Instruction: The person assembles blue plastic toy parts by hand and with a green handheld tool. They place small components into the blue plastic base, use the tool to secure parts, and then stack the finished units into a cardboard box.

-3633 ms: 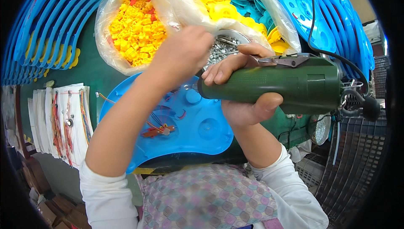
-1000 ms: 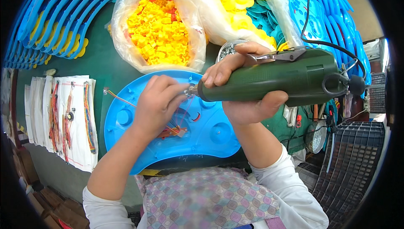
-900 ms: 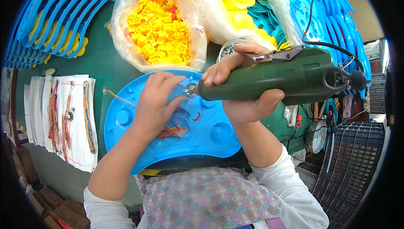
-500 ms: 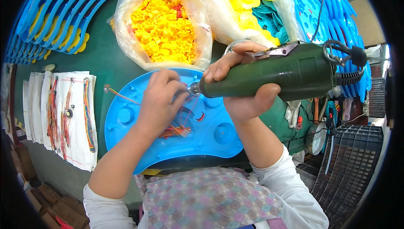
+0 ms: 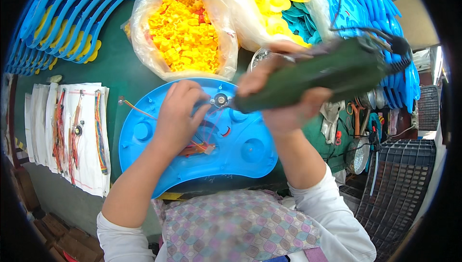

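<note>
A blue curved plastic shell [image 5: 226, 163] lies with its hollow side up on the table. Near its far edge sits a small round speaker [image 5: 221, 99] with a metal rim. My left hand [image 5: 180, 112] rests over the shell, its fingers curled together and their tips beside the speaker; what they pinch, if anything, cannot be made out. My right hand [image 5: 293, 103] is wrapped round a dark green electric screwdriver [image 5: 313, 79], blurred by motion, its tip end just right of the speaker. Thin wires with a white connector [image 5: 209, 150] lie inside the shell.
A bag of yellow and red small parts [image 5: 185, 31] stands behind the shell, beside a bag of yellow and teal pieces [image 5: 274, 2]. Blue shells are stacked far left [image 5: 72, 16] and far right. Wire bundles [image 5: 77, 132] lie on white sheets at left; a black crate [image 5: 399, 194] stands at right.
The screwdriver's tip has shifted right, off the speaker, and the tool has tilted, so the speaker now shows. My left hand has stayed almost in place.
</note>
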{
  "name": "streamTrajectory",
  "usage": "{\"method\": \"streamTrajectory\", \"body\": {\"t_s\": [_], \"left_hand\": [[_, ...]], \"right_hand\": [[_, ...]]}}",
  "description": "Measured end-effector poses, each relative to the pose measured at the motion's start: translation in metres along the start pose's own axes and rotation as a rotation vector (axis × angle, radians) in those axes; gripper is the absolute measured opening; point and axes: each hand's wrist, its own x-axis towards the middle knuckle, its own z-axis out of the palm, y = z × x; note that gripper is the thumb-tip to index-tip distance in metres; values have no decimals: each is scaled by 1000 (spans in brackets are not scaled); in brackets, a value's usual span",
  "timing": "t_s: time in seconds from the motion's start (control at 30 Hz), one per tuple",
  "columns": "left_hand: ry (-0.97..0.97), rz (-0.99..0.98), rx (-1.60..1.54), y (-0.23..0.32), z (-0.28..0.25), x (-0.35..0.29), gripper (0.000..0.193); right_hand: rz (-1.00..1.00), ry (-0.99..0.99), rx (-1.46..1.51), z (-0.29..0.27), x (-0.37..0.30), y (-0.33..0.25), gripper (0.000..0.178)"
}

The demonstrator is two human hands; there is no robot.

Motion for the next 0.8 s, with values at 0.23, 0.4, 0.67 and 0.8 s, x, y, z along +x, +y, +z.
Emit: {"method": "streamTrajectory", "body": {"t_s": [0.23, 0.4, 0.67, 0.8], "left_hand": [[-121, -134, 73, 3, -79, -10, 21], [-269, -1, 310, 5, -92, -32, 23], [-408, 6, 471, 17, -87, -48, 12], [-514, -194, 249, 31, -79, -55, 13]], "right_hand": [[23, 276, -220, -97, -69, -68, 83], [22, 345, -305, -139, -99, -61, 66], [-789, 492, -1243, -75, -66, -66, 52], [-259, -281, -1006, 7, -62, -28, 35]]}}
